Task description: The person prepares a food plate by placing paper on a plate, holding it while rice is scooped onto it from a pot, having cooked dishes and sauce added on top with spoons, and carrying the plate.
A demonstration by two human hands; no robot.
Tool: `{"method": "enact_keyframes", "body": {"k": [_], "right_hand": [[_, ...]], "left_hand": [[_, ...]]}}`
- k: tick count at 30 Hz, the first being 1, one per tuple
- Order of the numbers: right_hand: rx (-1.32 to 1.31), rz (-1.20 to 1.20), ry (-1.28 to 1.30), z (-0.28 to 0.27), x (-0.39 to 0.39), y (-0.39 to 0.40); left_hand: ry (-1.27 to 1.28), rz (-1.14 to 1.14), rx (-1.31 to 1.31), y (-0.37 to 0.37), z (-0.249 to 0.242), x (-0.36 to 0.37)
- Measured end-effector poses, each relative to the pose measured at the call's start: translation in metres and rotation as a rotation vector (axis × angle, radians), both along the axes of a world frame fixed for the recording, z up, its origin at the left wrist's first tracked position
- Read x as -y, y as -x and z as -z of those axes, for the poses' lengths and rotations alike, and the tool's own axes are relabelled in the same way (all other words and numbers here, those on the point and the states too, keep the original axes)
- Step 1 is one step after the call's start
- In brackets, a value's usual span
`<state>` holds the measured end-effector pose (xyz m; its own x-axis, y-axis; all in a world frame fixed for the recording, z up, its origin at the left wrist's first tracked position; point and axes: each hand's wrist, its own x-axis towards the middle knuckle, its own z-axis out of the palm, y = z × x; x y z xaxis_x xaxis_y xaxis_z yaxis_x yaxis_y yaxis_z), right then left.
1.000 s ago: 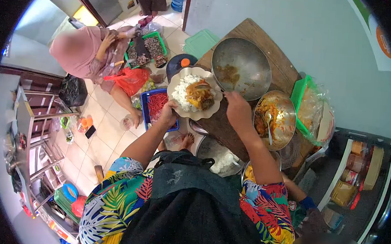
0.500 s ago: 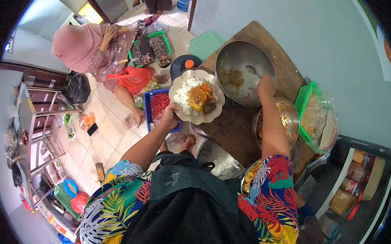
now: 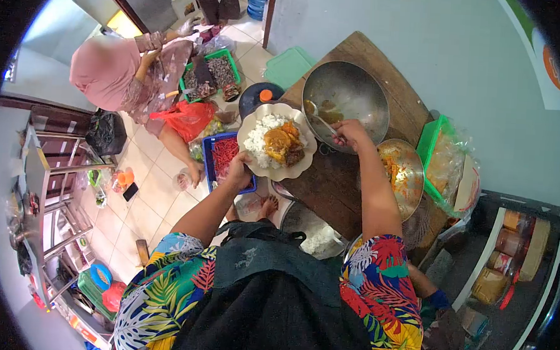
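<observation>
My left hand [image 3: 238, 171] grips the near-left rim of a cream scalloped plate [image 3: 276, 172], held level beside the table's left edge. White rice [image 3: 260, 135] fills its left side, with saucy orange-brown food [image 3: 280, 143] on the right. My right hand [image 3: 353, 135] is closed around the handle of a metal spoon [image 3: 325, 124]. The spoon's head reaches the left inner side of a large steel bowl [image 3: 368, 94], where some brown sauce lies. Just beyond my right forearm is a second metal bowl [image 3: 406, 204] with orange-red food remnants.
The wooden table [image 3: 330, 189] carries both bowls and a green basket [image 3: 430, 159] with plastic-bagged food. Left of the plate, a blue crate [image 3: 208, 165] holds red chillies. A seated person [image 3: 108, 71] is by green trays [image 3: 235, 65]. A pot with rice [image 3: 318, 240] stands below the table.
My right hand has moved left and nearer to me, bringing the spoon from the bowl's right side to its left. The plate stays in my left hand, shifted slightly left in view.
</observation>
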<state>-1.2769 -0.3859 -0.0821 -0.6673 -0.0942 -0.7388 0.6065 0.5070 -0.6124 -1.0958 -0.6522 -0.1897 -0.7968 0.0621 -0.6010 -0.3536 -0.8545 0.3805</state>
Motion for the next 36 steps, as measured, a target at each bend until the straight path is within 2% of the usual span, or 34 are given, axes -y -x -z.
{"method": "enact_keyframes", "body": {"k": [6,9,13,15,18,20,21,23,25,26,28,31,33,35,36], "right_hand": [[-0.014,0.026,0.137,-0.033,-0.010,-0.024],[-0.122,-0.050,0.152,-0.055,-0.012,-0.046],[-0.233,-0.130,0.043,-0.073,0.007,-0.088],[-0.992,-0.489,-0.334,-0.067,0.020,-0.115],[-1.031,-0.532,-0.493,-0.051,0.028,-0.134],[-0.977,-0.482,-0.488,-0.072,0.021,-0.125],[-0.916,-0.424,-0.487,-0.080,0.013,-0.118],[-1.050,-0.340,-0.563,-0.078,-0.009,-0.091],[-1.032,-0.350,-0.732,-0.076,-0.025,-0.062],[-1.032,-0.352,-0.728,-0.070,-0.029,-0.045],[-0.717,-0.414,-0.986,-0.052,-0.036,-0.011],[-0.714,-0.377,-0.987,-0.010,-0.052,0.013],[-0.653,-0.389,-0.947,-0.005,-0.046,0.011],[-0.589,-0.403,-0.918,0.013,-0.049,0.012],[-0.461,-0.480,-0.855,0.030,-0.049,0.017]], "left_hand": [[-0.015,0.029,-0.031,0.004,-0.013,0.000],[0.006,0.047,-0.110,0.005,0.017,0.003],[0.000,0.039,-0.050,0.004,0.006,0.001],[-0.039,0.023,-0.056,0.003,-0.001,0.000],[0.024,0.009,-0.056,0.000,-0.022,-0.003],[0.033,0.008,-0.041,-0.001,-0.023,-0.003],[0.039,0.017,-0.023,-0.002,-0.022,-0.003],[0.044,0.016,-0.030,-0.003,-0.015,-0.001],[0.048,0.013,-0.037,-0.004,-0.007,-0.003],[0.044,0.001,-0.007,-0.005,-0.004,-0.003],[0.044,-0.015,0.020,-0.006,-0.001,-0.004],[0.012,-0.022,-0.013,-0.008,0.005,-0.004],[0.016,-0.040,0.011,-0.010,0.021,-0.002],[-0.025,-0.040,-0.035,-0.011,0.004,-0.004],[-0.006,-0.041,-0.052,-0.010,-0.007,-0.005]]}}
